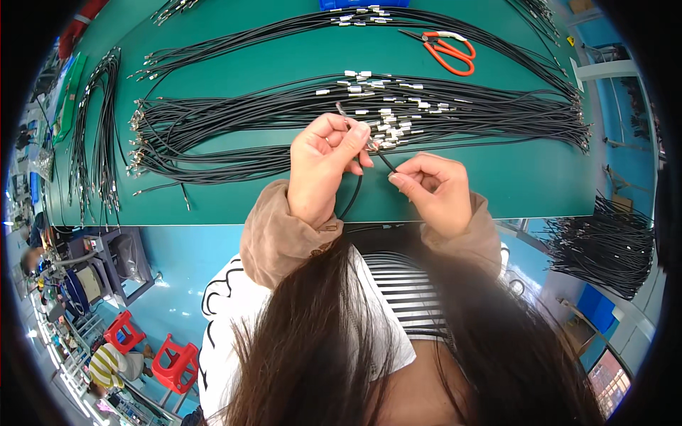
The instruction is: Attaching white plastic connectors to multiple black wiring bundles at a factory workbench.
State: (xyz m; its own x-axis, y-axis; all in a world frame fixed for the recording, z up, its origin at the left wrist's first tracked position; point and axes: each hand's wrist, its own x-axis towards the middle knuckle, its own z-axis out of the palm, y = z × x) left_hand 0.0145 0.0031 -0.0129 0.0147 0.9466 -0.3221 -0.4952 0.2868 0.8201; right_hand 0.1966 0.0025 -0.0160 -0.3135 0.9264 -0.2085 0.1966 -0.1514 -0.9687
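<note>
My left hand (pixel 323 167) pinches a black cable (pixel 385 162) between thumb and fingers. A thin metallic end (pixel 340 108) sticks up past these fingertips. To the right and slightly lower, my right hand (pixel 437 190) grips the same cable between thumb and forefinger. A loop of black cable hangs below my left hand toward the table edge. Just beyond both hands lies a wide bundle of black cables (pixel 241 117), with white tags (pixel 391 131) around its middle and metal terminals at its ends. My fingers partly hide the held cable.
Red-handled scissors (pixel 442 48) lie on the green table (pixel 526 188), near a farther cable bundle (pixel 263 32). More cables (pixel 106 121) are bunched at the left. A dark cable heap (pixel 604 248) sits beyond the right edge. Red stools (pixel 176 363) and a person in stripes (pixel 108 366) are at lower left.
</note>
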